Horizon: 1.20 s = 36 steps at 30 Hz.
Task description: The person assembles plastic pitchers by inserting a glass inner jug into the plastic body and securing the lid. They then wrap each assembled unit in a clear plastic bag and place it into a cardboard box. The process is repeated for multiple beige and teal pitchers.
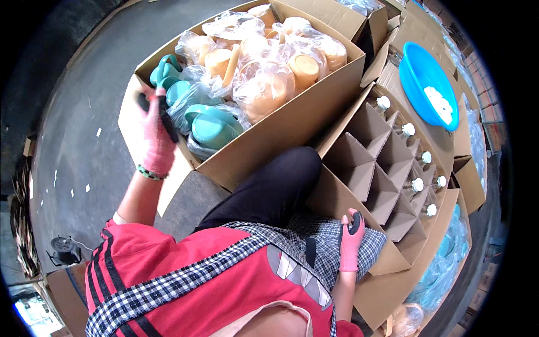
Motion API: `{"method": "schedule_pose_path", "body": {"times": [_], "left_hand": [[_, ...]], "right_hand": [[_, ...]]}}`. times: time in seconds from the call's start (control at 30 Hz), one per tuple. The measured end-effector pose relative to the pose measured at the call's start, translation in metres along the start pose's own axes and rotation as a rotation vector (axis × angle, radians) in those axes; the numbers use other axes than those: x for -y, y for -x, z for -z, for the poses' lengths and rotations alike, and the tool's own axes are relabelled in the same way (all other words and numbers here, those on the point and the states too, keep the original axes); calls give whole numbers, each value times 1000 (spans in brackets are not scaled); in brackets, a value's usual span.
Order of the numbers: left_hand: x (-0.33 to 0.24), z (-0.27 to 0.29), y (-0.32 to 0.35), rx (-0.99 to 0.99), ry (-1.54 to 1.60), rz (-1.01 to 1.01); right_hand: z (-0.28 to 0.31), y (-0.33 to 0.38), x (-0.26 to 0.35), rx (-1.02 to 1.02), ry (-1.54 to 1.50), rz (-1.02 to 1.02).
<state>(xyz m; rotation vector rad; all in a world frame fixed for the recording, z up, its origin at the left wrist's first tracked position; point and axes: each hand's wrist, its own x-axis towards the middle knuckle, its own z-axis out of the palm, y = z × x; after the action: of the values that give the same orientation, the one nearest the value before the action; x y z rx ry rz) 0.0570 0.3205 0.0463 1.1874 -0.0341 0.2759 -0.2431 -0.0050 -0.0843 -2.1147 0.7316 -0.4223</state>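
Observation:
My left hand (157, 135), in a pink and black glove, is at the left side of a large cardboard box (286, 115). Its fingers, slightly blurred, are closed on the looped handle of a teal plastic lid (165, 68) at the box's left edge. More teal handled pieces (213, 126) in clear bags lie beside it, with several bagged peach ones (264, 92) behind. My right hand (352, 241), gloved likewise, is over my checked apron, near the side of a divided carton (365, 208). Its fingers are loosely bent and apart, with nothing visible between them.
Glass bottles (414, 185) with white caps fill the right-hand cells of the divided carton. Beyond it is a blue basin (412, 62) with white caps inside. Bagged teal pieces (443, 258) lie in a box at lower right. A small dark device (64, 251) stands on the floor.

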Motion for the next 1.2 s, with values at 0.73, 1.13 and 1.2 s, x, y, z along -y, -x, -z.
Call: {"method": "schedule_pose_path", "body": {"times": [0.73,1.13,1.2], "left_hand": [[145,-71,-71,905,-1313,-221],[-171,-172,-19,819,-269,-542],[-204,-174,-13,1072,-76,-505]], "right_hand": [[-36,-4,7,269,280,226],[-35,8,23,5,-284,-8],[-31,-8,51,3,-331,17]]}}
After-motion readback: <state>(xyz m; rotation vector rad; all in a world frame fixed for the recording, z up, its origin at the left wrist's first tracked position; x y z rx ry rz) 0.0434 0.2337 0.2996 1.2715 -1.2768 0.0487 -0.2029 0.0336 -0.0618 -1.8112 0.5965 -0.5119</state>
